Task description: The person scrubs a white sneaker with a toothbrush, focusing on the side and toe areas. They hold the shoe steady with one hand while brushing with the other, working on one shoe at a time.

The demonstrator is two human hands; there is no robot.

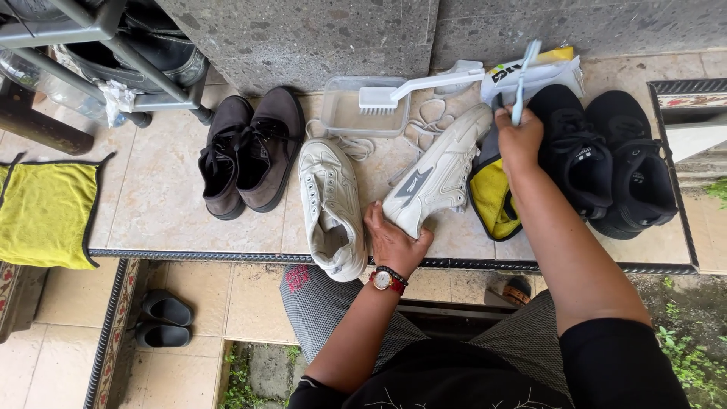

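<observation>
My left hand [392, 244] grips the toe end of a white sneaker [439, 170] tipped on its side, sole facing me. Beside it the other white sneaker [330, 206] lies upright, laces out. My right hand [519, 138] is raised over the sneaker's heel and holds a light blue toothbrush [524, 79] upright. A yellow cloth with black edging [492, 198] lies under my right wrist. A white scrub brush [413, 89] rests across a clear plastic tub [362, 110].
Brown shoes [246, 151] stand to the left, black sneakers [606, 159] to the right, all on a tiled ledge [166, 220] against a stone wall. Another yellow cloth [45, 212] lies far left. Black sandals [163, 318] sit on the lower floor.
</observation>
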